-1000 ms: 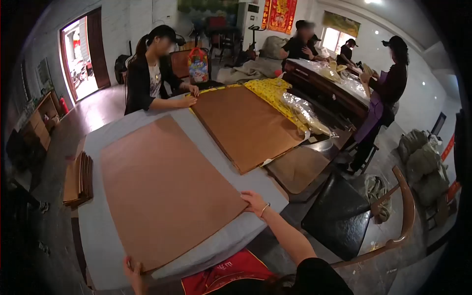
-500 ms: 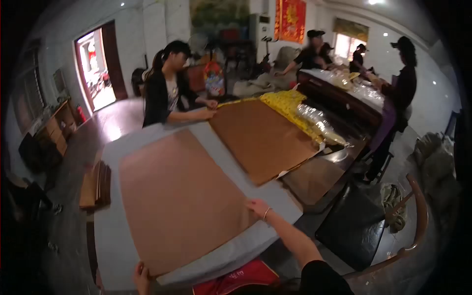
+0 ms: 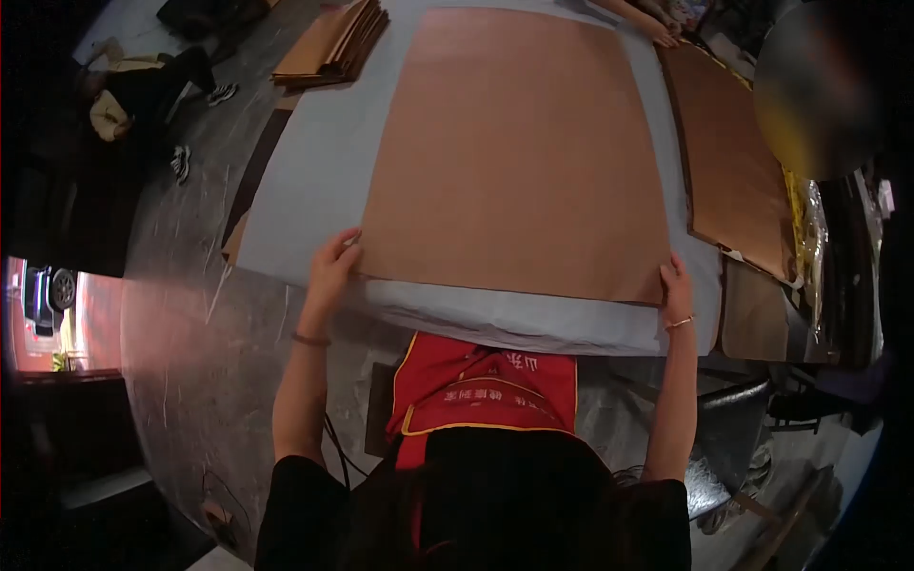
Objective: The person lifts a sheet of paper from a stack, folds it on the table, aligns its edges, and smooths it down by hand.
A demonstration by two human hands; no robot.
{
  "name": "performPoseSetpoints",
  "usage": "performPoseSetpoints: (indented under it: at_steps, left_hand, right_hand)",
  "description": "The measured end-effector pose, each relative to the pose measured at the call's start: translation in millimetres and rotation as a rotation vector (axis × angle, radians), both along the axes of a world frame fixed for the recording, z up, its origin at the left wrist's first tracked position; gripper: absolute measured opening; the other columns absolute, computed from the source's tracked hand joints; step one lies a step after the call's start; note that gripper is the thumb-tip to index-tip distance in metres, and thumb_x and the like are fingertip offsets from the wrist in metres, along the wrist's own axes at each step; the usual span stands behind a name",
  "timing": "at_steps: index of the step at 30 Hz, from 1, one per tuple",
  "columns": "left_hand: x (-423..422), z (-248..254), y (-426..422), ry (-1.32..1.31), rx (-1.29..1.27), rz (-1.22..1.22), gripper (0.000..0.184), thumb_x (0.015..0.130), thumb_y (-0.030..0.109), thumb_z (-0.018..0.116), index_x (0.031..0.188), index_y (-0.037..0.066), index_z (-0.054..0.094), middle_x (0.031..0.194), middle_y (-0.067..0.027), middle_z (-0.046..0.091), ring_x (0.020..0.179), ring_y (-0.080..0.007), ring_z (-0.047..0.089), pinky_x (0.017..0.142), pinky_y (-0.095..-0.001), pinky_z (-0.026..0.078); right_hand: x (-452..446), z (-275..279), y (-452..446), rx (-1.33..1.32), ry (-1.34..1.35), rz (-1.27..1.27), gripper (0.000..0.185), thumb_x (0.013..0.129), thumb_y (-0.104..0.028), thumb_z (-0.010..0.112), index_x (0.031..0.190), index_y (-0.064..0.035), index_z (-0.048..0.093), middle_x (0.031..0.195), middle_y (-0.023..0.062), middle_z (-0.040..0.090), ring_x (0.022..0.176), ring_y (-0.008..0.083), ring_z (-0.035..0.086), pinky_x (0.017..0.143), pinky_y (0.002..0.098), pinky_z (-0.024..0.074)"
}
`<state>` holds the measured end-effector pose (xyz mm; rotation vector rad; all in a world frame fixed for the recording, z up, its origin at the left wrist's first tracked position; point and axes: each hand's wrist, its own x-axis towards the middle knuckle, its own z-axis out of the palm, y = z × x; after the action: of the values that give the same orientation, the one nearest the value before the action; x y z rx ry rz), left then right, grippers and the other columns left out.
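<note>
A large brown paper sheet (image 3: 519, 152) lies flat on the table covered in pale grey cloth (image 3: 305, 181). My left hand (image 3: 335, 265) pinches the sheet's near left corner between thumb and fingers. At the near right corner, my right hand (image 3: 676, 285) has its fingers closed on the sheet's edge. The near edge of the sheet runs between both hands, a little in from the table's front edge.
Folded brown paper (image 3: 333, 43) is stacked at the table's far left. A thick brown stack (image 3: 728, 157) lies to the right, where another person's hand (image 3: 657, 30) touches its far corner. A black chair (image 3: 728, 428) stands below right. Someone sits at the upper left.
The view has swung down and round, so both my arms and the red apron show more fully. Both hands remain at the sheet's near corners.
</note>
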<state>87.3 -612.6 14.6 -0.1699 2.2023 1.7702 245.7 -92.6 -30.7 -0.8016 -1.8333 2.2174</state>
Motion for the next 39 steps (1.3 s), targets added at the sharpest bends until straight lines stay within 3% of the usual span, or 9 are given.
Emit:
performPoseSetpoints:
  at_steps: [6,16,19,22,26,29,32,35,39]
  left_hand:
    - [-0.3,-5.3,-16.2,-0.027,0.2,0.06,0.036,0.094,0.015,0.047,0.125,-0.003,0.048,0.082,-0.0042,0.058,0.071,-0.0112,0.056,0.063,-0.0265,0.05]
    - [12.1,13.9,-10.0,0.093,-0.168,-0.081,0.04,0.087,0.018,0.056,0.121,-0.003,0.051,0.078,-0.0036,0.06,0.067,-0.0079,0.051,0.059,-0.0219,0.041]
    - [9.7,0.9,-5.6,0.105,-0.282,-0.087,0.041,0.089,0.024,0.056,0.122,-0.001,0.052,0.086,-0.0053,0.059,0.074,-0.0106,0.054,0.066,-0.028,0.046]
    - [-15.3,-71.8,-35.6,0.438,-0.57,-0.107,0.035,0.089,0.019,0.053,0.117,-0.003,0.054,0.096,-0.0116,0.057,0.082,-0.0207,0.056,0.071,-0.0338,0.046]
    - [-2.6,-53.4,-15.8,0.613,-0.694,-0.133,0.035,0.091,0.019,0.052,0.118,-0.003,0.053,0.097,-0.0143,0.057,0.084,-0.0248,0.056,0.073,-0.0355,0.045]
    - [0.3,-44.5,-11.1,0.402,-0.496,-0.113,0.036,0.09,0.019,0.052,0.118,-0.004,0.052,0.1,-0.016,0.056,0.087,-0.0274,0.055,0.074,-0.0373,0.045]
    - [1.7,-33.3,-8.4,0.444,-0.537,-0.119,0.034,0.09,0.019,0.052,0.116,-0.003,0.053,0.104,-0.017,0.055,0.088,-0.0303,0.055,0.076,-0.0392,0.045]
    - [15.4,-6.1,21.0,0.953,-0.757,-0.206,0.033,0.089,0.017,0.053,0.116,-0.002,0.054,0.11,-0.0168,0.054,0.097,-0.0337,0.052,0.084,-0.0418,0.042]
    - [48.6,8.1,100.5,0.993,-0.574,-0.535,0.04,0.083,0.021,0.059,0.119,0.004,0.054,0.115,-0.0177,0.053,0.106,-0.0353,0.049,0.09,-0.0447,0.038]
  right_hand:
    - [5.2,-0.2,4.8,0.066,-0.012,-0.115,0.045,0.092,-0.022,0.052,0.13,0.0008,0.042,0.12,0.0099,0.054,0.107,0.0185,0.053,0.09,0.0311,0.0438]
    - [15.1,5.8,3.1,0.365,-0.255,-0.022,0.041,0.086,-0.024,0.06,0.117,0.0022,0.055,0.099,0.0067,0.061,0.088,0.0137,0.057,0.076,0.0278,0.0473]
    - [9.0,13.8,-5.3,0.409,-0.273,-0.017,0.042,0.084,-0.026,0.062,0.114,0.0026,0.056,0.095,0.0089,0.064,0.08,0.0163,0.059,0.073,0.03,0.0475]
    - [-4.0,4.2,-0.1,0.432,-0.413,0.014,0.042,0.083,-0.029,0.061,0.114,0.0001,0.056,0.099,0.0119,0.064,0.084,0.0214,0.061,0.076,0.0333,0.0482]
    - [-7.5,4.3,-8.8,0.533,-0.241,-0.094,0.044,0.082,-0.027,0.061,0.116,0.0013,0.055,0.1,0.0123,0.064,0.092,0.0207,0.061,0.077,0.0312,0.0486]
    - [-6.0,38.7,-24.3,0.376,-0.294,-0.066,0.045,0.08,-0.025,0.062,0.117,0.0009,0.055,0.106,0.0129,0.063,0.096,0.0218,0.059,0.082,0.0313,0.0472]
    - [-10.2,3.9,-10.2,0.497,-0.245,-0.013,0.046,0.079,-0.024,0.063,0.117,0.0005,0.054,0.108,0.0133,0.062,0.097,0.0221,0.059,0.085,0.0311,0.0459]
    - [-13.6,5.7,-13.9,0.762,-0.329,-0.008,0.044,0.081,-0.017,0.06,0.121,-0.0009,0.05,0.107,0.0137,0.061,0.094,0.0233,0.06,0.079,0.034,0.0486]
    - [-11.6,3.7,-29.7,0.327,-0.158,-0.092,0.047,0.08,-0.013,0.062,0.122,0.0029,0.047,0.106,0.0147,0.06,0.094,0.0215,0.059,0.08,0.0314,0.0481]
